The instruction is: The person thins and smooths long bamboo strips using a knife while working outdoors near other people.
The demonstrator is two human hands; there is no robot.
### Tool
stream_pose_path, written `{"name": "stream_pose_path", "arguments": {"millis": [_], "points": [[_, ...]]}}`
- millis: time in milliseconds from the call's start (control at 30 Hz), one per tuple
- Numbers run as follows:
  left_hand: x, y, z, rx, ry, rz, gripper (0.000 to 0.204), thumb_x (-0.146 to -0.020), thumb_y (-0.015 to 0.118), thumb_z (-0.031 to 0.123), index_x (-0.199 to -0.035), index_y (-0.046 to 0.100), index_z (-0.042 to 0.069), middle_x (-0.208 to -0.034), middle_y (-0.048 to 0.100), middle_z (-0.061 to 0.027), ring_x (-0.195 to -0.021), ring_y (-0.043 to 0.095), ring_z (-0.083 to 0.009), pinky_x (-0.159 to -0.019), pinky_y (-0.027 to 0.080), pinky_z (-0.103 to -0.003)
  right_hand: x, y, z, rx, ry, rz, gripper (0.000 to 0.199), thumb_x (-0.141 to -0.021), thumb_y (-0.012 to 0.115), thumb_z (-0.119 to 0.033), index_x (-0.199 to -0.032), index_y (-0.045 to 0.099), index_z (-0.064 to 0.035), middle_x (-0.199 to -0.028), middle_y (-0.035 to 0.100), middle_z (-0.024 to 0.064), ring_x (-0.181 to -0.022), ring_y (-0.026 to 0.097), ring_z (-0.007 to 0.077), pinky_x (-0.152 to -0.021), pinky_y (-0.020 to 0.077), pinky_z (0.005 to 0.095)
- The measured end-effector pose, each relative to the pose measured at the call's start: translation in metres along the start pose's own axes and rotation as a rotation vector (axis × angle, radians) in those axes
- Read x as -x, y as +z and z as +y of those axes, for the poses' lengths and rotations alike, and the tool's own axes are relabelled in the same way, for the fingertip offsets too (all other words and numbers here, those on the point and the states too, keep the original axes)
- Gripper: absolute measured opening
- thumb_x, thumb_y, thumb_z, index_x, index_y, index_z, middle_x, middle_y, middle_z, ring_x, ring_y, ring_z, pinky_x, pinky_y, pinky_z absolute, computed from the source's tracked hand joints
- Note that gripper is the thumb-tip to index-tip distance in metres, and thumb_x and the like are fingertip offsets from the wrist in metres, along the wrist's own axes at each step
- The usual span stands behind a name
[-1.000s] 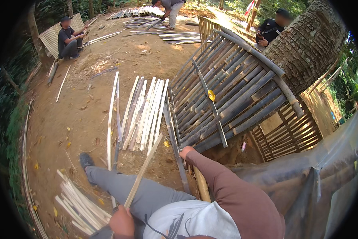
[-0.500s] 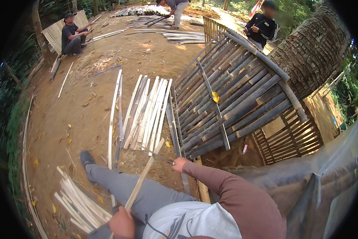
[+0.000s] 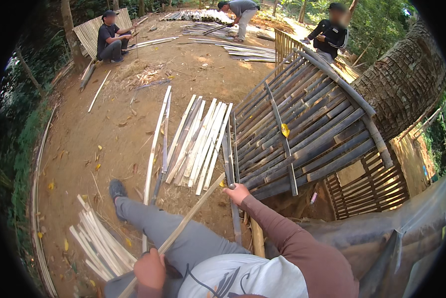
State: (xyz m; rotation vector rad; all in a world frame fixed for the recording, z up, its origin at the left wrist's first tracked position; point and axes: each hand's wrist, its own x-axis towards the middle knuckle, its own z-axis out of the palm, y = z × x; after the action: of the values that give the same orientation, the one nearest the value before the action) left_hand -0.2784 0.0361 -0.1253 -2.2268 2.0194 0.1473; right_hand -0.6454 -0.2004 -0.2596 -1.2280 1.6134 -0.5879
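Note:
My left hand point(image 3: 151, 269) is closed around the lower part of a long pale bamboo strip point(image 3: 193, 211). The strip slants up and away across my grey-trousered thigh, its far end close to my right hand point(image 3: 238, 194). That hand is closed on the dark handle of a knife point(image 3: 232, 186), whose blade is hard to make out now; the earlier view shows it long and thin. Beyond the strip's tip lies a row of pale split bamboo strips point(image 3: 203, 139) on the soil. Another bundle of pale strips point(image 3: 101, 241) rests left of my leg.
At the right stands a dark bamboo slat rack point(image 3: 302, 124), a yellow leaf on its crossbar, beside a thick tree trunk point(image 3: 402, 74). Plastic sheeting point(image 3: 382, 213) lies near my right arm. Three people are farther off: one squatting point(image 3: 114, 42), one bending point(image 3: 240, 17), one standing point(image 3: 328, 37).
My right hand with the knife has moved slightly away from the strip's far end, and the blade no longer crosses it. My left hand still grips the strip. The whole view has shifted a little.

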Motion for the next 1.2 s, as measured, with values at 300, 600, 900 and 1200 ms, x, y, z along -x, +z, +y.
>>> {"name": "stream_pose_path", "arguments": {"millis": [300,600,900,1200], "points": [[-0.059,-0.140,-0.027,-0.195,0.250,0.008,0.024,-0.086,0.075,0.038,-0.087,0.073,0.014,-0.075,0.071,-0.0081,-0.073,0.072,-0.0306,-0.066,0.054,-0.044,0.052,0.053,-0.167,0.187,-0.481,-0.519,0.055,-0.079,0.089,-0.041,-0.109,0.070,0.0011,-0.105,0.077,0.0146,-0.095,0.072,0.0208,-0.088,0.0561,0.0355],[-0.060,-0.240,-0.031,-0.215,0.273,0.134,0.028,-0.079,0.079,0.035,-0.092,0.071,0.012,-0.079,0.069,-0.0124,-0.080,0.071,-0.0328,-0.076,0.055,-0.047,0.085,0.057,-0.217,0.233,-0.625,-0.490,0.035,-0.081,0.089,-0.026,-0.099,0.071,-0.0026,-0.089,0.075,0.0085,-0.087,0.071,0.0175,-0.082,0.0562,0.0334],[-0.027,-0.230,0.006,-0.022,0.484,0.986,0.052,-0.079,0.081,0.018,-0.123,0.057,0.005,-0.129,0.057,-0.0214,-0.117,0.056,-0.0425,-0.099,0.045,-0.052,0.078,0.038,-0.297,-0.069,-0.805,-0.277,0.031,-0.084,0.086,-0.022,-0.090,0.063,-0.0030,-0.078,0.069,0.0054,-0.072,0.067,0.0167,-0.068,0.0533,0.0325],[-0.088,-0.164,0.006,0.906,0.250,0.572,0.033,-0.102,0.064,0.021,-0.126,0.053,0.000,-0.103,0.065,-0.0149,-0.094,0.066,-0.0242,-0.087,0.053,-0.039,0.135,0.029,-0.413,-0.916,-0.749,-0.684,0.029,-0.091,0.080,-0.019,-0.083,0.053,-0.0113,-0.065,0.055,-0.0019,-0.048,0.052,0.0094,-0.047,0.0434,0.0283]]}}
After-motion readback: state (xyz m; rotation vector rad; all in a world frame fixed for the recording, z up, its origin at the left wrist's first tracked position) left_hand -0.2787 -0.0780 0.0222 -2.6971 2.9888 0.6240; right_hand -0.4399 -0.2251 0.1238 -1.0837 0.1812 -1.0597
